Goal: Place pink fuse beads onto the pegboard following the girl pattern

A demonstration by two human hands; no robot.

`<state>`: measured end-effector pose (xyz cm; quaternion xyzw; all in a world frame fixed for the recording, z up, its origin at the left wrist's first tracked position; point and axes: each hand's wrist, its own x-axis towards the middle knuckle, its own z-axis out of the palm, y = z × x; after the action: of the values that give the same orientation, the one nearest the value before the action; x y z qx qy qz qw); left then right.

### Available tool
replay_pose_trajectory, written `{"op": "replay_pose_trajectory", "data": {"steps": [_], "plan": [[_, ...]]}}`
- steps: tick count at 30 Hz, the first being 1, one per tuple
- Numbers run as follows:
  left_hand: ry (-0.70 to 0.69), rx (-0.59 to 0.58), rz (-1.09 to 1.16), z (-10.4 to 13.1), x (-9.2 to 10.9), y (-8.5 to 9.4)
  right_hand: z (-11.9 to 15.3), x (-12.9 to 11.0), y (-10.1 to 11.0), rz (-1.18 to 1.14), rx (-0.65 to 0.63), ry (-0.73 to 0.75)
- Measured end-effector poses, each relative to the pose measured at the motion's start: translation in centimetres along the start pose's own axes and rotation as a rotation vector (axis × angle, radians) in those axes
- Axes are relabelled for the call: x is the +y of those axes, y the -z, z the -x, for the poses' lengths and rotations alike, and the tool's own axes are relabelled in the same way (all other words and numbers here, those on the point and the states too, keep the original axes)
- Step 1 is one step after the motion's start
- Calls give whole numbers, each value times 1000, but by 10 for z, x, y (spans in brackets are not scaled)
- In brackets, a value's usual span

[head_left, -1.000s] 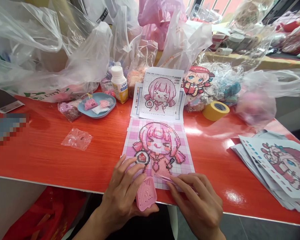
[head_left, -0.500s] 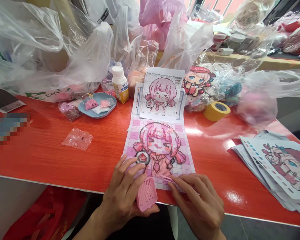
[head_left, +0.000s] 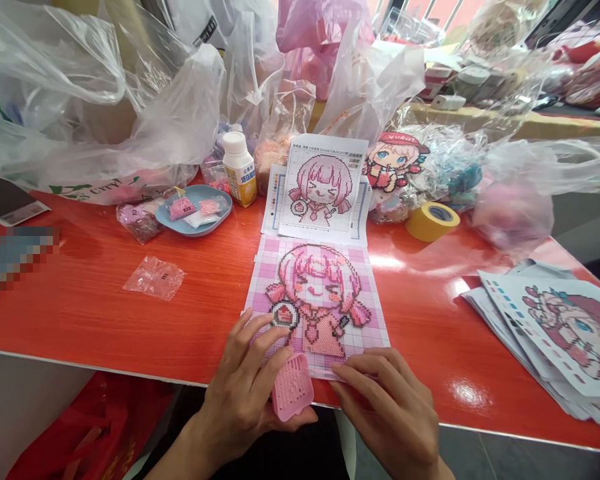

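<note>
Clasping small pink ridged plastic tray [head_left: 294,393], L hand [head_left: 243,383] spans lower-L of pink-and-white checked board [head_left: 264,267] w/ beaded cartoon figure [head_left: 325,339], on glossy red table [head_left: 180,333]; R hand [head_left: 395,400] nr edge, fingertips tog., can't tell if holding.

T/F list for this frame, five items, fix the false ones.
1. Left hand holds the pink bead tray. True.
2. Right hand is at the bottom edge of the bead board. True.
3. Yellow tape roll is left of the blue plate. False: yellow tape roll is right of the blue plate.
4. White drink bottle is right of the blue plate. True.
5. Clear packet lies in the blue plate. False: clear packet lies on the red table.
</note>
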<state>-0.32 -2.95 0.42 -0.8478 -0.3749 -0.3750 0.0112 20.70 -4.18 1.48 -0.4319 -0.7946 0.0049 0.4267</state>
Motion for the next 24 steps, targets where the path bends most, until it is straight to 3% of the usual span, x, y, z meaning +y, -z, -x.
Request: {"op": "replay_pose_trajectory", "data": {"steps": [15, 24], "plan": [[1, -8, -11, 1, 0, 1, 4, 0, -1, 5, -35, -25], [-16, -7, -8, 0, -1, 2, 4, 2, -1, 65, 109, -89]]}}
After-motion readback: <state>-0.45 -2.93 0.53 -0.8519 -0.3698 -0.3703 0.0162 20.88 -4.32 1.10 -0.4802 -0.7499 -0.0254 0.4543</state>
